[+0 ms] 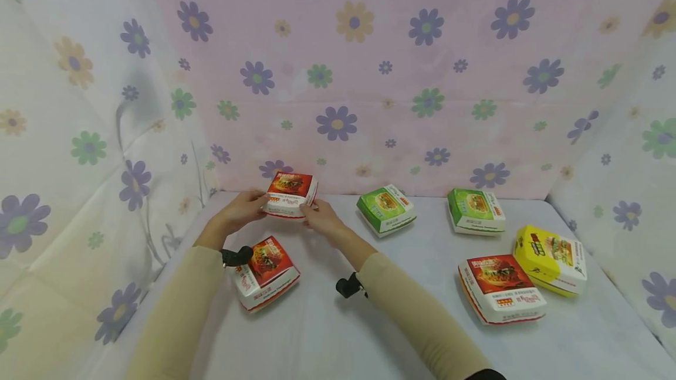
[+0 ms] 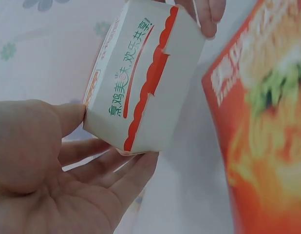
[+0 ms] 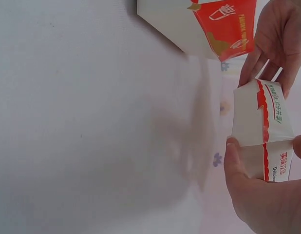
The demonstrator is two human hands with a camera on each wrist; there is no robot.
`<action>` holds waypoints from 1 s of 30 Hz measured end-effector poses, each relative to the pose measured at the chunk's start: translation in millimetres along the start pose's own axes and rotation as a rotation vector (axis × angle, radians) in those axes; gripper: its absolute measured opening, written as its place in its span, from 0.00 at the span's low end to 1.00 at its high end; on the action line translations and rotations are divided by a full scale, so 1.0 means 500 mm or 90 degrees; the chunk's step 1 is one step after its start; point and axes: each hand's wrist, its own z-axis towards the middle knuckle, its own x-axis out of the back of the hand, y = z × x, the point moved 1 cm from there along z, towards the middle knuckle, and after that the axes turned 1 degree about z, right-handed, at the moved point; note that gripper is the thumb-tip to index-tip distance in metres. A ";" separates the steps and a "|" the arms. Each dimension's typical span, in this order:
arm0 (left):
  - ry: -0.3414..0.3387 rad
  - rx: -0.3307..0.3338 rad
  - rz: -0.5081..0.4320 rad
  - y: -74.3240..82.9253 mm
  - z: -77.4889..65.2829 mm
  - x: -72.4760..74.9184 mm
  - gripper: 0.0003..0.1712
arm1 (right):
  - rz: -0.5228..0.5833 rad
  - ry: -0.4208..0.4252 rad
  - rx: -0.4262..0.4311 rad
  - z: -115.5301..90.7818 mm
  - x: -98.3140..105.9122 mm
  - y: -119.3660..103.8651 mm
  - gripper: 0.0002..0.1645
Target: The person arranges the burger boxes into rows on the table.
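Observation:
Both hands hold a red-and-white burger box (image 1: 289,193) up over the back left of the table, its printed lid facing up. At its left end, my left hand (image 1: 239,210) grips it with the thumb on the side and the fingers under the lower edge, as the left wrist view shows of the box (image 2: 141,83). My right hand (image 1: 324,220) pinches the near right corner between thumb and fingers, seen also in the right wrist view (image 3: 262,195). A second red-and-white burger box (image 1: 268,273) rests on the table beside the left wrist.
Two green-and-white burger boxes (image 1: 385,210) (image 1: 477,211) stand along the back, centre and right. A yellow burger box (image 1: 550,260) touches or overlaps another red-and-white box (image 1: 502,289) at right. Flowered cloth walls (image 1: 369,87) enclose the white table (image 1: 317,321) on three sides.

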 end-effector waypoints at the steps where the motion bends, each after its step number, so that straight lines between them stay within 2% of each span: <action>1: 0.008 0.003 -0.001 0.003 -0.002 -0.002 0.30 | -0.002 0.000 0.001 -0.002 0.002 -0.002 0.32; 7: 0.029 0.003 -0.015 0.018 -0.003 -0.018 0.32 | -0.024 0.007 0.007 -0.016 0.018 -0.014 0.33; 14: 0.045 -0.016 0.002 0.028 -0.001 -0.039 0.30 | -0.043 -0.015 0.017 -0.035 0.040 -0.018 0.34; 21: 0.061 -0.003 0.014 0.038 0.000 -0.072 0.30 | -0.112 -0.002 0.022 -0.046 0.076 -0.007 0.34; 30: 0.089 0.017 0.021 0.048 0.000 -0.109 0.30 | -0.138 -0.015 0.031 -0.071 0.106 -0.007 0.34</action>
